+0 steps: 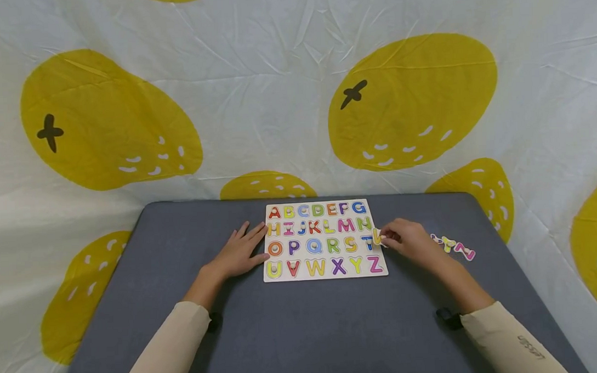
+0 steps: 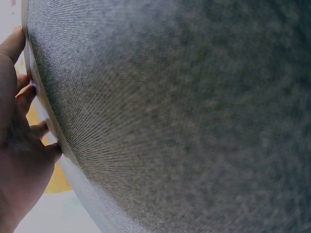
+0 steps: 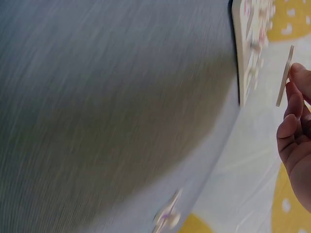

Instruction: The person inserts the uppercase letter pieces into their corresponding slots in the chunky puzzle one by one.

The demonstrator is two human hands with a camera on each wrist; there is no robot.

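An alphabet puzzle board (image 1: 326,279) lies on the table, with coloured letters in rows and small knobs on many of them. My left hand (image 1: 238,253) rests at its left edge, fingers spread and extended; the left wrist view shows the fingertips touching that edge. My right hand (image 1: 406,238) pinches a yellow letter puzzle piece (image 1: 377,237) above the board's right edge, beside the blue T. The right wrist view shows this piece (image 3: 285,76) edge-on between thumb and fingers, raised off the board. Part of its letter is hidden by the fingers.
To the right on the grey table (image 1: 303,329) lie a few loose letter pieces, including a yellow Y piece (image 1: 448,244) and a pink piece (image 1: 465,251). A white curtain (image 1: 266,122) with yellow fruit shapes hangs behind the table's far edge.
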